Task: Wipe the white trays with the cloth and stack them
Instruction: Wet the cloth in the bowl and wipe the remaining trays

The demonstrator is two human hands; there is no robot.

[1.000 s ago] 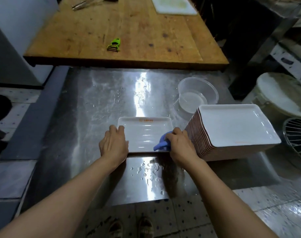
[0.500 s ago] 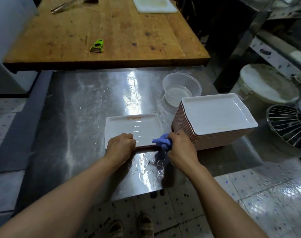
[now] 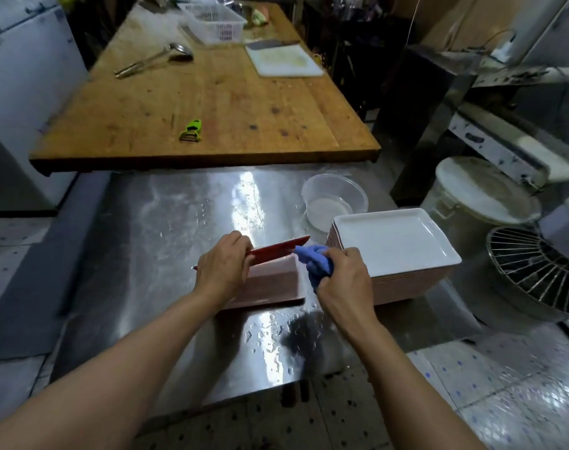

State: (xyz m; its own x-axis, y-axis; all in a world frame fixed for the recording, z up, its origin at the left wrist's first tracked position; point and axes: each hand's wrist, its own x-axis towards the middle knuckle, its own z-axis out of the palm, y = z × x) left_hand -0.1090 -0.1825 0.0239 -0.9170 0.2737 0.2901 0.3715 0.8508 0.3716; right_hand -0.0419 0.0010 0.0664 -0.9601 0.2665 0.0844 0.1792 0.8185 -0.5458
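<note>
A single tray (image 3: 270, 280) stands tilted up on its edge on the wet steel table (image 3: 166, 228), its reddish-pink underside facing me and its white face hidden. My left hand (image 3: 223, 271) grips its upper left rim. My right hand (image 3: 343, 277) holds a bunched blue cloth (image 3: 314, 263) against the tray's upper right corner. A stack of several white trays (image 3: 393, 248) with reddish undersides sits just right of my right hand.
A clear plastic tub (image 3: 335, 198) with some water stands behind the stack. A wooden worktop (image 3: 211, 102) beyond carries a green peeler (image 3: 190, 130), ladle, white cutting board and basket. A lidded bucket (image 3: 484, 199) and wire rack (image 3: 536, 271) sit at right.
The tray lay flat, white side up, a second ago; both hands have since tipped it up on edge so its red underside faces me. The camera view has tilted upward.
</note>
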